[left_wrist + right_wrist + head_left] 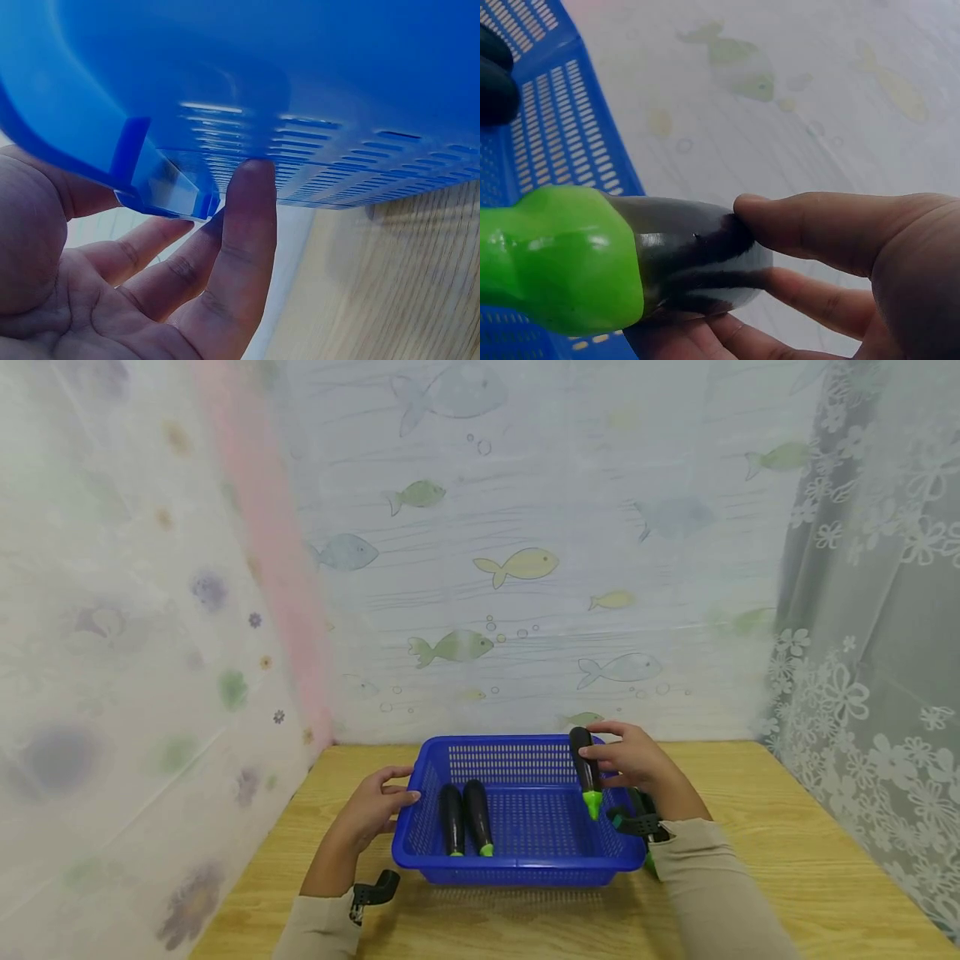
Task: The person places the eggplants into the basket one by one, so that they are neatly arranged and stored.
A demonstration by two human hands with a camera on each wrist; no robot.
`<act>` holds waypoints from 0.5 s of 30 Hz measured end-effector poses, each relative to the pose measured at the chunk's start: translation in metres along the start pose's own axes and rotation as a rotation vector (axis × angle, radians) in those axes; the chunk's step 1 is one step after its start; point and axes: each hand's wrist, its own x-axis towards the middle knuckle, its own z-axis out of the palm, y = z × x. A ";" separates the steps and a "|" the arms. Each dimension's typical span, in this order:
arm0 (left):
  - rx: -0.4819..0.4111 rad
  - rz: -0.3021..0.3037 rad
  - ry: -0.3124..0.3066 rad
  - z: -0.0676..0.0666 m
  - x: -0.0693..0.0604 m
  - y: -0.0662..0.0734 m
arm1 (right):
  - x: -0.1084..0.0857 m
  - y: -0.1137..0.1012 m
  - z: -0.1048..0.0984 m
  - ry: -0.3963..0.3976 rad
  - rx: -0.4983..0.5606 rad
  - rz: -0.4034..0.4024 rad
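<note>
Long beige sleeves [720, 885], a pair of black angled wrist mounts [378, 889], bare fingers [251, 240]

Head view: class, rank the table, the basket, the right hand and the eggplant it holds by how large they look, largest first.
1. Table
2. Basket
3. Right hand
4. Eggplant, partly covered by the fingers
</note>
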 end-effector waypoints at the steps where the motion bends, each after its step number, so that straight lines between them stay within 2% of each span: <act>1: 0.001 0.000 0.000 0.000 0.000 0.000 | 0.001 0.000 0.002 0.002 0.002 0.003; 15: 0.005 -0.004 0.005 0.001 0.001 -0.001 | 0.019 -0.003 0.031 -0.029 -0.024 0.031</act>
